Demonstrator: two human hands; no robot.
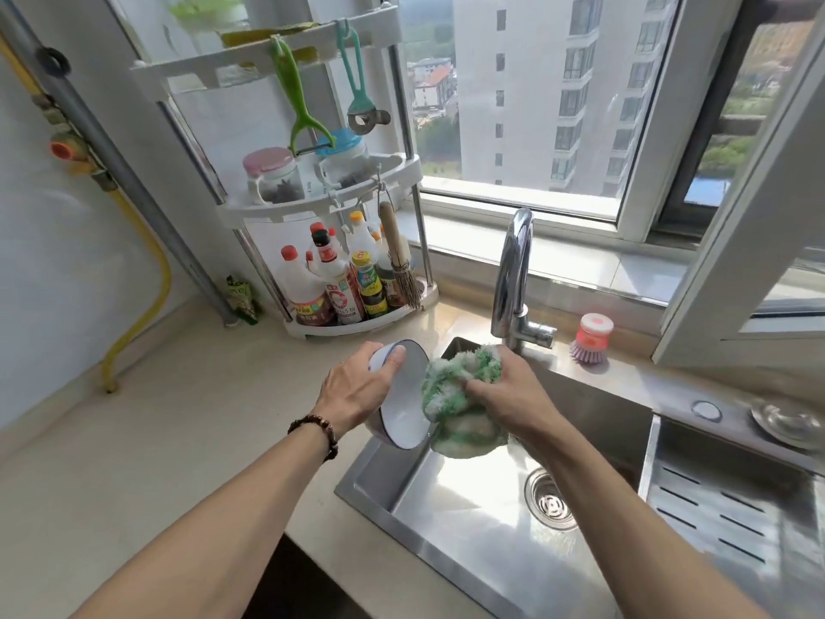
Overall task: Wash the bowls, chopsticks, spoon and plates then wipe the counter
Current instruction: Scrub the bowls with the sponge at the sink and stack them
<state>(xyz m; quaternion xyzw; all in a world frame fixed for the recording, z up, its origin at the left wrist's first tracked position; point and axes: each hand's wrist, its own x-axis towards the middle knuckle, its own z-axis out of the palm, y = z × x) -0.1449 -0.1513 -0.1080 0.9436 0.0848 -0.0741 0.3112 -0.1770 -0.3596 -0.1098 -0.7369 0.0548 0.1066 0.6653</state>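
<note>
A round white bowl (404, 395) with a thin blue rim, smooth and glossy, is held tilted on its side over the left edge of a brushed steel sink (482, 529), its mouth turned toward a fluffy green-and-white cloth (460, 395) bunched against its rim. The left hand (357, 386) grips the bowl from outside, fingers curled over the rim with one fingertip inside, a dark bead bracelet (314, 428) on the wrist. The right hand (509, 395) clutches the shaggy cloth, fingers closed into its pile, just below a curved chrome tap (513, 270); a pale stone counter (156, 440) lies to the left.
</note>
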